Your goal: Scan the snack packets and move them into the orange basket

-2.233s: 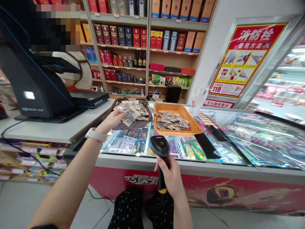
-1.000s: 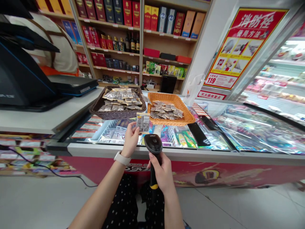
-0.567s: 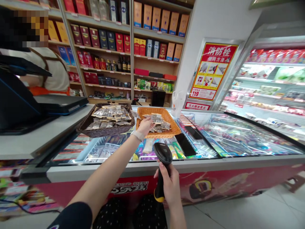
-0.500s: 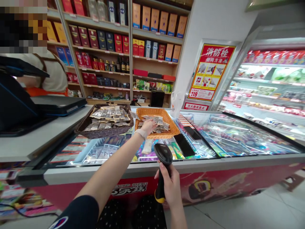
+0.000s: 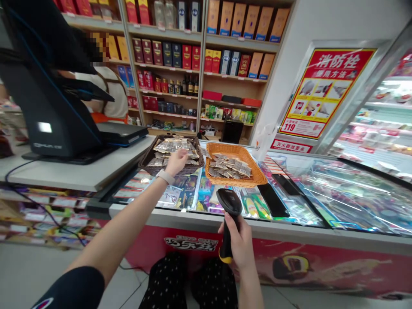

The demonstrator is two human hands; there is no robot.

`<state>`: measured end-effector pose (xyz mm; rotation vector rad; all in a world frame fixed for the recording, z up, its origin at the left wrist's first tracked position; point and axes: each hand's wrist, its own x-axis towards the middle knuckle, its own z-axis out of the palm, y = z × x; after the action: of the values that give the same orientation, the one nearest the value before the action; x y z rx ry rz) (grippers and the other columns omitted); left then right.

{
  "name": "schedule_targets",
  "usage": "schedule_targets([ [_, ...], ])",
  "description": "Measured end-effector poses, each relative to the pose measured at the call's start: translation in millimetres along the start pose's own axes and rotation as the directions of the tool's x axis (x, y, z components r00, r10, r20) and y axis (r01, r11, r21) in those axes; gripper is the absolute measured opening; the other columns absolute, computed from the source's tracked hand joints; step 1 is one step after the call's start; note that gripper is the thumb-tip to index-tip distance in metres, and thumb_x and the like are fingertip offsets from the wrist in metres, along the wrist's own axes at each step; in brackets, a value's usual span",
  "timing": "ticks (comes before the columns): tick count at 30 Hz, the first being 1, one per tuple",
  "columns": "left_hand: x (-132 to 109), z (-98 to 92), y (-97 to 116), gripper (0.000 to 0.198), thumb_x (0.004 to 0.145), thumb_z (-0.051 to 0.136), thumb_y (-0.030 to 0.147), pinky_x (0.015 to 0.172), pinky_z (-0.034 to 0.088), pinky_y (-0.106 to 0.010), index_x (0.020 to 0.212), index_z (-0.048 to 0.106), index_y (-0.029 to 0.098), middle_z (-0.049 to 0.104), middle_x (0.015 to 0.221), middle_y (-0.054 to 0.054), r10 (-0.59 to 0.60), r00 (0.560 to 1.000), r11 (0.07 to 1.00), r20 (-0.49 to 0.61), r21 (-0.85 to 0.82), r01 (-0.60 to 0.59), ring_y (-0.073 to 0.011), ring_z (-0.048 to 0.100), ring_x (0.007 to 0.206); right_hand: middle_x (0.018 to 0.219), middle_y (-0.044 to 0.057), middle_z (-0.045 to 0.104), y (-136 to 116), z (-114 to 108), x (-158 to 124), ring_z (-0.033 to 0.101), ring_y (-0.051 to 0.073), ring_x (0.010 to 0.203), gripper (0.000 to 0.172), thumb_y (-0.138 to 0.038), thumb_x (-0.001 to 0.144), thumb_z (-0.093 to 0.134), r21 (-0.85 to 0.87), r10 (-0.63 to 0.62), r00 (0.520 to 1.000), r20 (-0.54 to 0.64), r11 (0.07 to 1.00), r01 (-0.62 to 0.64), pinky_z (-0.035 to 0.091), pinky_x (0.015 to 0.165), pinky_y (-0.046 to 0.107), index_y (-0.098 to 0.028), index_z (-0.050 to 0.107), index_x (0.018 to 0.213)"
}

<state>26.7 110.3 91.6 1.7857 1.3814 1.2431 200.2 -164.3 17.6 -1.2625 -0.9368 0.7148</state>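
My left hand (image 5: 177,162) reaches over the dark brown wicker basket (image 5: 148,159), close above its heap of small clear packets (image 5: 172,145). Its fingers are mostly hidden behind the back of the hand, so I cannot make out whether it holds a packet. To the right sits an orange wicker basket (image 5: 236,182) with more small packets (image 5: 231,166) spread in it. My right hand (image 5: 242,240) is wrapped round the handle of a black barcode scanner (image 5: 229,201) with a yellow butt, held upright before the freezer's front edge.
Both baskets rest on a glass-topped freezer (image 5: 199,214). Two dark phones (image 5: 273,199) lie right of the orange basket, near a white plastic bag (image 5: 263,141). A till screen (image 5: 54,86) stands on the left counter (image 5: 74,171). A person (image 5: 111,94) is behind it.
My left hand has moved left, from the packets in the orange basket to the dark basket. The view has swung left. My right hand keeps hold of the barcode scanner.
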Motion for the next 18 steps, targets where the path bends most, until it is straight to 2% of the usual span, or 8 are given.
schedule_targets([
  [2,12.4,-43.6,-16.0,0.035,0.089,0.057,0.024,0.106,0.05,-0.038,0.12,0.07,0.013,0.075,0.121,-0.015,-0.043,0.995,0.955,-0.09,0.288,0.068,-0.0268,0.069,0.114,0.06,0.003,0.067,-1.5,10.9,-3.0,0.06,0.019,0.06,0.052,-0.068,0.087,0.066,0.0,0.012,0.999,0.044,1.0,-0.012,0.047,0.06,0.028,-0.017,0.071,0.081],
  [4,19.9,-76.9,-27.8,0.037,0.089,0.059,0.029,0.104,0.049,-0.041,0.121,0.069,0.014,0.076,0.119,-0.016,-0.103,0.986,0.867,-0.128,0.474,0.152,-0.0309,0.069,0.115,0.061,0.003,0.067,-2.3,21.0,-6.4,0.06,0.019,0.061,0.052,-0.068,0.088,0.066,-0.005,0.027,0.995,0.091,1.0,-0.027,0.047,0.06,0.028,-0.017,0.071,0.085],
  [7,23.3,-100.3,-35.4,0.043,0.086,0.063,0.049,0.101,0.05,-0.044,0.112,0.071,0.015,0.076,0.117,-0.02,-0.198,0.974,0.773,-0.111,0.593,0.225,-0.0358,0.069,0.114,0.062,0.002,0.066,-3.4,35.2,-11.8,0.059,0.018,0.06,0.05,-0.066,0.09,0.064,-0.01,0.029,0.988,0.152,1.0,-0.028,0.046,0.059,0.027,-0.016,0.072,0.089],
  [11,22.1,-91.4,-33.1,0.057,0.081,0.059,0.071,0.104,0.047,-0.048,0.09,0.075,0.017,0.077,0.112,-0.023,-0.269,0.963,0.727,-0.027,0.65,0.221,-0.0412,0.067,0.118,0.062,0.001,0.065,-6.8,50.8,-20.3,0.059,0.017,0.06,0.043,-0.059,0.093,0.064,-0.019,-0.023,0.979,0.201,0.999,0.027,0.046,0.062,0.027,-0.017,0.07,0.085],
  [15,18.3,-73.1,-31.9,0.078,0.072,0.057,0.085,0.11,0.041,-0.057,0.096,0.075,0.013,0.074,0.117,-0.03,-0.297,0.955,0.667,-0.015,0.712,0.219,-0.0476,0.063,0.123,0.062,0.0,0.066,-9.1,55.8,-27.2,0.06,0.017,0.06,0.04,-0.057,0.093,0.064,-0.03,-0.019,0.971,0.24,0.999,0.027,0.047,0.063,0.026,-0.018,0.069,0.084],
  [18,15.6,-68.9,-34.1,0.085,0.071,0.052,0.09,0.115,0.034,-0.059,0.098,0.074,0.012,0.074,0.116,-0.03,-0.301,0.954,0.639,-0.006,0.741,0.206,-0.0473,0.062,0.126,0.062,0.0,0.066,-8.1,53.1,-30.1,0.061,0.017,0.06,0.041,-0.057,0.094,0.064,-0.038,-0.008,0.971,0.238,0.999,0.018,0.047,0.063,0.027,-0.018,0.07,0.084],
])
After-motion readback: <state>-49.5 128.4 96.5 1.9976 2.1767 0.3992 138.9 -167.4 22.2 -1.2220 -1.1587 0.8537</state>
